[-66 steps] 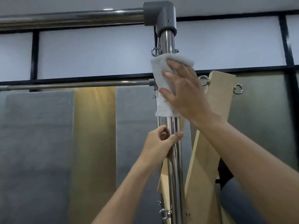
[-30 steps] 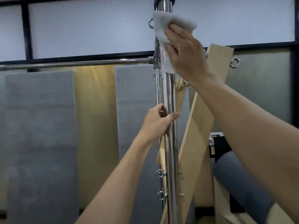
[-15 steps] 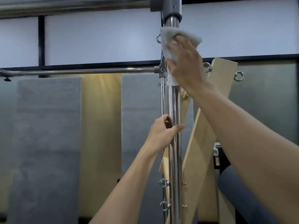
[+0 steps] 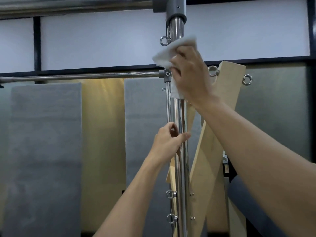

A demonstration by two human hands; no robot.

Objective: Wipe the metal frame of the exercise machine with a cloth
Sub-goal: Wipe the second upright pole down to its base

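Observation:
A shiny upright metal post (image 4: 181, 117) of the exercise machine runs down the middle of the view, capped by a grey elbow joint (image 4: 176, 9). My right hand (image 4: 191, 76) presses a white cloth (image 4: 171, 53) around the post just below that joint, beside a small eye ring (image 4: 164, 41). Lower down, my left hand (image 4: 168, 140) grips the same post with thumb and fingers wrapped round it. A thinner horizontal bar (image 4: 85, 75) meets the post at a grey clamp (image 4: 165, 75).
A thick horizontal top bar (image 4: 77, 6) leads left from the elbow joint. Crossed wooden boards (image 4: 212, 151) with eye rings lean behind the post. Grey padded panels (image 4: 46, 151) line the wall. A grey roller (image 4: 253, 207) lies at the lower right.
My right hand has slid the cloth up the post toward the elbow joint and now back down slightly to the clamp. My left hand keeps its hold on the post.

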